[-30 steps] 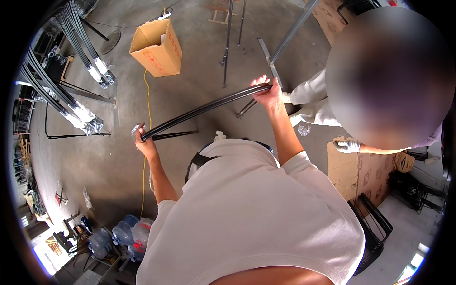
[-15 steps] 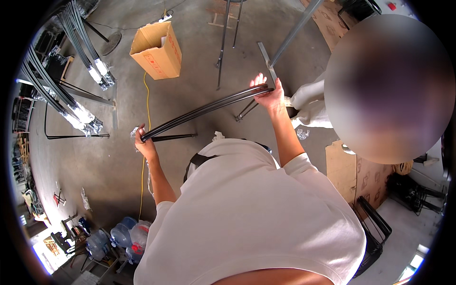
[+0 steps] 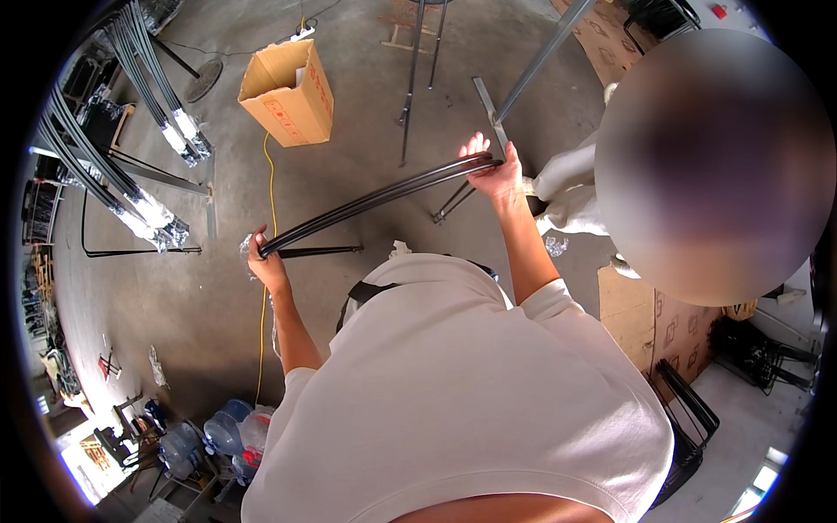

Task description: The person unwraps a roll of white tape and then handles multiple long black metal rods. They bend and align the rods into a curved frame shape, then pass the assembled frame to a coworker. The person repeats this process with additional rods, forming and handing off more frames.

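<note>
Rods (image 3: 375, 199), dark and long, run in a bundle across my front, held level above the concrete floor (image 3: 218, 296). My left hand (image 3: 266, 261) is closed round their left end, fingers wrapped tight. My right hand (image 3: 495, 170) grips the right end, thumb under, some fingers raised off the metal. An open cardboard box (image 3: 288, 87) sits well beyond the rods, with a yellow cable (image 3: 264, 288) trailing down the floor from near it.
</note>
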{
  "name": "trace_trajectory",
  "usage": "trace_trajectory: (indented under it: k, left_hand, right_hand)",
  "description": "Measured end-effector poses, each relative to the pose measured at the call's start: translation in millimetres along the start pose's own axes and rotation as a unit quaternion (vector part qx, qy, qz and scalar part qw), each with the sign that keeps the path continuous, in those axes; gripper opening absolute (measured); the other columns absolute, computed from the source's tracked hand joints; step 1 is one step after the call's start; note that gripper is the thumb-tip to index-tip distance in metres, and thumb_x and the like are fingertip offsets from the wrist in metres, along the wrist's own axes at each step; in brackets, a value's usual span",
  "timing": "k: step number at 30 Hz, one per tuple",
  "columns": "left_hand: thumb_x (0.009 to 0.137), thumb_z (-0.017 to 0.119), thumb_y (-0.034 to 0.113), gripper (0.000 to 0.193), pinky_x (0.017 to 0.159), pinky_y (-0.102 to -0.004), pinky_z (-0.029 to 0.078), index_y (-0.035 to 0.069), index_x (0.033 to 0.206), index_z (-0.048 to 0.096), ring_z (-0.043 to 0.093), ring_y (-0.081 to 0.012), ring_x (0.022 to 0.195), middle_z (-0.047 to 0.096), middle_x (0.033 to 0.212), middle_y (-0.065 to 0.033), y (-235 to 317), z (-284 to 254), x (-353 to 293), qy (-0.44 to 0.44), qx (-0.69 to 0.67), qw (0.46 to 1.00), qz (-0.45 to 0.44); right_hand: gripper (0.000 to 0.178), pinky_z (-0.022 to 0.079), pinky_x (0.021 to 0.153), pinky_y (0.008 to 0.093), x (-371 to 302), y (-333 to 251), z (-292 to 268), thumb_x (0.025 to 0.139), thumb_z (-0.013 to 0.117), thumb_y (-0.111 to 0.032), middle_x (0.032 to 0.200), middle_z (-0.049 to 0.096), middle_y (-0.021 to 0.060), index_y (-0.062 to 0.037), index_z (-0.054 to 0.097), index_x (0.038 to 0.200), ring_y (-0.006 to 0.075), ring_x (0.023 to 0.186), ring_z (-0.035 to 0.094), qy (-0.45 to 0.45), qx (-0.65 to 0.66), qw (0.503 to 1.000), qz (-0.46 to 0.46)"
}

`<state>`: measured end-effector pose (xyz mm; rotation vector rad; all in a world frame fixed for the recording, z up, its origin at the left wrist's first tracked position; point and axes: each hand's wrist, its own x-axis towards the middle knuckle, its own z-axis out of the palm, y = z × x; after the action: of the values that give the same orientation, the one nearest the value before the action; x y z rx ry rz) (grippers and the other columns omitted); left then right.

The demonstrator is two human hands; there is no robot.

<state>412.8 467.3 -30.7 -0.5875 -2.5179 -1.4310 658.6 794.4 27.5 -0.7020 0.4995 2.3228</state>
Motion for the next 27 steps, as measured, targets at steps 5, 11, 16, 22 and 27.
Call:
trace_trajectory:
  k: [5, 11, 16, 22, 27]
  left_hand:
    - [0.088, 0.041, 0.024, 0.029, 0.061, -0.0276, 0.041, 0.002, 0.091, 0.058, 0.048, -0.0152, 0.062, 0.058, 0.073, -0.0101, -4.8, 2.2, 1.6, -0.002, -0.002, 1.000, 0.000]
    - [0.087, 0.042, 0.018, 0.024, 0.064, -0.0301, 0.041, 0.000, 0.090, 0.058, 0.050, -0.0203, 0.064, 0.058, 0.074, -0.0124, -4.8, -2.0, 0.8, -0.006, 0.010, 1.000, 0.003]
    - [0.085, 0.039, 0.013, 0.024, 0.073, -0.0308, 0.042, -0.003, 0.091, 0.056, 0.056, -0.0226, 0.073, 0.060, 0.082, -0.0183, -11.0, -1.1, 4.5, -0.031, -0.030, 0.999, 0.012]
    - [0.087, 0.040, 0.019, 0.027, 0.062, -0.0337, 0.042, -0.002, 0.088, 0.057, 0.056, -0.0235, 0.068, 0.059, 0.076, -0.0173, -1.3, -10.7, -6.1, -0.001, -0.025, 1.000, 0.008]
    - [0.088, 0.038, 0.019, 0.029, 0.064, -0.0351, 0.041, -0.003, 0.087, 0.056, 0.051, -0.0237, 0.066, 0.057, 0.072, -0.0164, 26.1, -5.7, -11.5, 0.000, -0.018, 0.999, -0.032]
  right_hand:
    - [0.049, 0.040, 0.085, 0.0417, 1.0, 0.5, 0.6, 0.081, 0.039, -0.048, 0.094, 0.059, 0.0100, -0.0004, 0.050, 0.084, 0.0247, 0.085, 0.055, 0.008, -0.007, 1.000, -0.007]
    - [0.071, 0.039, 0.083, 0.0431, -16.3, 6.5, 2.5, 0.075, 0.034, -0.063, 0.103, 0.054, 0.0188, 0.0022, 0.047, 0.099, 0.0295, 0.088, 0.053, -0.101, -0.261, 0.957, 0.071]
    - [0.056, 0.039, 0.087, 0.0368, -48.6, -29.6, 30.7, 0.083, 0.043, -0.047, 0.106, 0.054, 0.0143, -0.0003, 0.047, 0.113, 0.0236, 0.101, 0.051, -0.197, -0.787, 0.565, 0.154]
    - [0.050, 0.042, 0.081, 0.0312, -36.1, -14.4, 236.5, 0.082, 0.050, -0.037, 0.109, 0.052, 0.0083, -0.0070, 0.040, 0.120, 0.0170, 0.097, 0.052, -0.354, -0.755, 0.537, -0.126]
    - [0.054, 0.038, 0.085, 0.0343, 22.6, 6.8, 416.5, 0.081, 0.050, -0.037, 0.111, 0.048, 0.0140, 0.0011, 0.038, 0.118, 0.0204, 0.104, 0.046, -0.242, -0.736, 0.484, -0.406]
